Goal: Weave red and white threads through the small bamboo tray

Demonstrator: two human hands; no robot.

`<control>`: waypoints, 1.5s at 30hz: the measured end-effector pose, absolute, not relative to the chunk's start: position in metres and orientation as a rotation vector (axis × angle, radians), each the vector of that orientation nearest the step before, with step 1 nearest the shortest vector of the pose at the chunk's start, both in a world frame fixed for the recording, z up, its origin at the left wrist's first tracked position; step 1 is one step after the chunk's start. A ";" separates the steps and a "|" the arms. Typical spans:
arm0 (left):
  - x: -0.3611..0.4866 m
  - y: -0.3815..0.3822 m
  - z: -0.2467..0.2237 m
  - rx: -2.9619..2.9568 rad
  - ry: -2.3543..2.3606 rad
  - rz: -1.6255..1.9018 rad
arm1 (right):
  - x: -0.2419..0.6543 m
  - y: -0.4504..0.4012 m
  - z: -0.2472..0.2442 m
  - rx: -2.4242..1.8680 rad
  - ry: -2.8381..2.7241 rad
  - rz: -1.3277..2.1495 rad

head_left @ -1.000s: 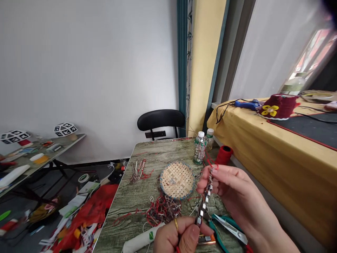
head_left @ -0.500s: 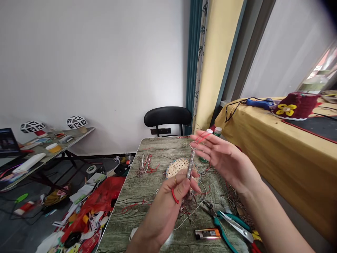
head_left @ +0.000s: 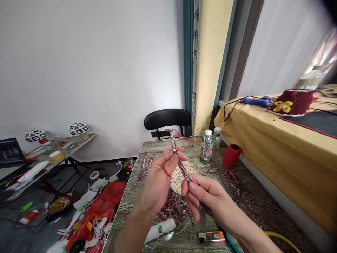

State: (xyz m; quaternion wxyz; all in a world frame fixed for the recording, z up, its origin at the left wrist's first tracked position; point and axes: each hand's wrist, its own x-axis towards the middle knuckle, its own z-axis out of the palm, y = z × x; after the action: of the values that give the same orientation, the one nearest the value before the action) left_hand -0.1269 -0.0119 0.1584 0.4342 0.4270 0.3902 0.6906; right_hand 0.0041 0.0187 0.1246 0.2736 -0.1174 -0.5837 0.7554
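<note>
My left hand [head_left: 161, 175] pinches a braided cord [head_left: 173, 140], whose patterned upper part stands up above my thumb and forefinger. Loose strands of the cord run down to the right, where my right hand [head_left: 204, 193] is closed on them. From the braid's top end a red thread [head_left: 188, 137] stretches toward a plastic bottle [head_left: 207, 149]. Below both hands lies a round woven basket [head_left: 177, 179], partly covered by them. A tangle of thread scraps [head_left: 177, 209] sits in front of it.
A lighter [head_left: 212, 236] and a white roll [head_left: 160, 230] lie near the front. Finished-looking braids [head_left: 145, 167] rest at the left. A red thread spool [head_left: 232, 155] stands at the right, by a cloth-covered table [head_left: 247, 137]. Behind is a black chair [head_left: 167, 117].
My right hand has come down from the braid's top end and now grips the loose strands. My left hand has shifted left and up with the braid. The view has turned slightly.
</note>
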 end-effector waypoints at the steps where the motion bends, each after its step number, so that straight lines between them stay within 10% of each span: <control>1: -0.127 -0.011 0.158 1.069 0.948 1.739 | 0.009 0.018 0.118 -0.283 -1.539 2.130; 5: -0.126 -0.010 0.158 1.099 0.921 1.771 | 0.031 0.025 0.090 -0.337 -1.866 2.163; 11: -0.113 -0.015 0.147 1.267 1.082 1.725 | 0.044 0.030 0.106 -0.899 -2.056 1.016; 45: -0.106 -0.023 0.135 1.503 1.216 0.853 | 0.079 0.024 0.151 -1.103 -2.226 1.465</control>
State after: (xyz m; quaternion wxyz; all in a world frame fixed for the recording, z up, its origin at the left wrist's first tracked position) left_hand -0.1061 -0.0225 0.1351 0.4919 0.6192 0.5010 0.3515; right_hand 0.0789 0.0243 0.1514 0.1284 -0.3792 -0.7654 0.5038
